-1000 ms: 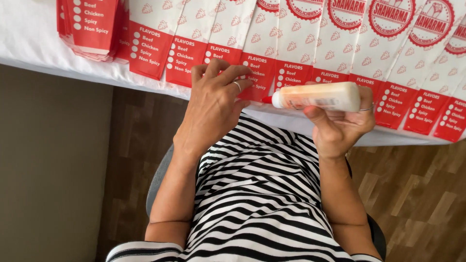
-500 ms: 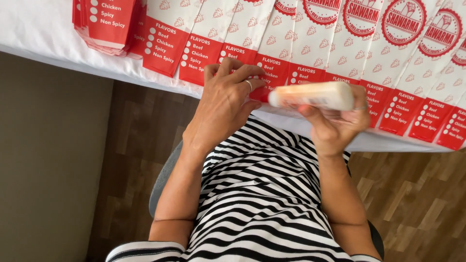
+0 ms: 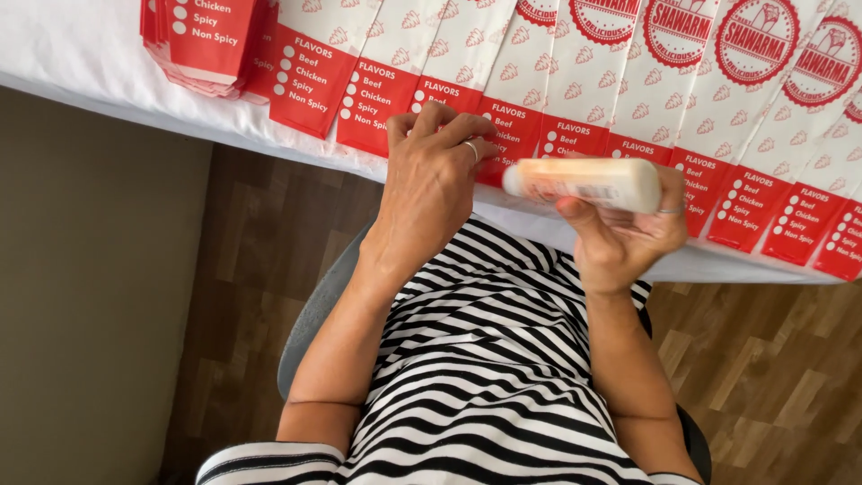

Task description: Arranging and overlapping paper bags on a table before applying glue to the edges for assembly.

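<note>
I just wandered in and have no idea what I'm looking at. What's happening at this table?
A seated person in a black-and-white striped top is working at a table with a white cloth. The right hand holds a white squeeze bottle with an orange label sideways, its tip pointing toward the left hand. The left hand's fingers rest on a row of overlapping red-and-white paper sleeves laid along the table edge. A stack of the same sleeves sits at the left end.

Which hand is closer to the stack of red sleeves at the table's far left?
Left. The left hand rests on the sleeve row, right of the stack; the right hand holds a bottle farther right.
</note>
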